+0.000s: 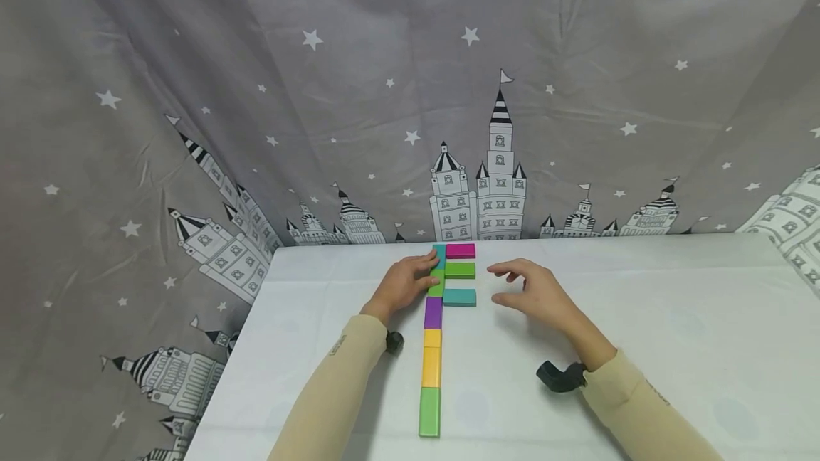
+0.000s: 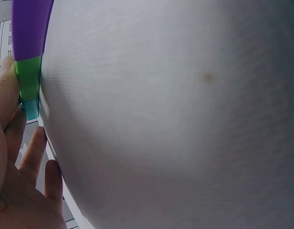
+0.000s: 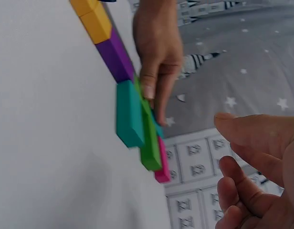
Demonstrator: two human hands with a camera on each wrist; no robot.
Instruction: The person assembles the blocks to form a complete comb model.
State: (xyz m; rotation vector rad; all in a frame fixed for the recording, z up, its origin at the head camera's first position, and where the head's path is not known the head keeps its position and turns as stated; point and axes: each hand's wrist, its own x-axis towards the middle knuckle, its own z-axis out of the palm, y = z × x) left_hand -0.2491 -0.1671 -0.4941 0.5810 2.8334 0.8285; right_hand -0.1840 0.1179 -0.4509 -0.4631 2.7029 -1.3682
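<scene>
Coloured blocks lie end to end in a column on the white table. My left hand (image 1: 402,284) rests along the column's far left side, its fingertips touching the teal block (image 1: 439,250) and its thumb on the green block (image 1: 438,290). Below come a purple block (image 1: 433,313), two yellow blocks (image 1: 432,367) and a light green block (image 1: 430,412). To the column's right lie a magenta block (image 1: 460,251), another green block (image 1: 460,271) and another teal block (image 1: 459,297), each set sideways. My right hand (image 1: 537,295) hovers right of these, fingers and thumb parted, holding nothing.
The white table (image 1: 673,319) runs back to a grey curtain (image 1: 359,84) printed with castles and stars. A black wrist camera (image 1: 561,377) juts out from the right sleeve, and another black piece (image 1: 394,342) from the left one.
</scene>
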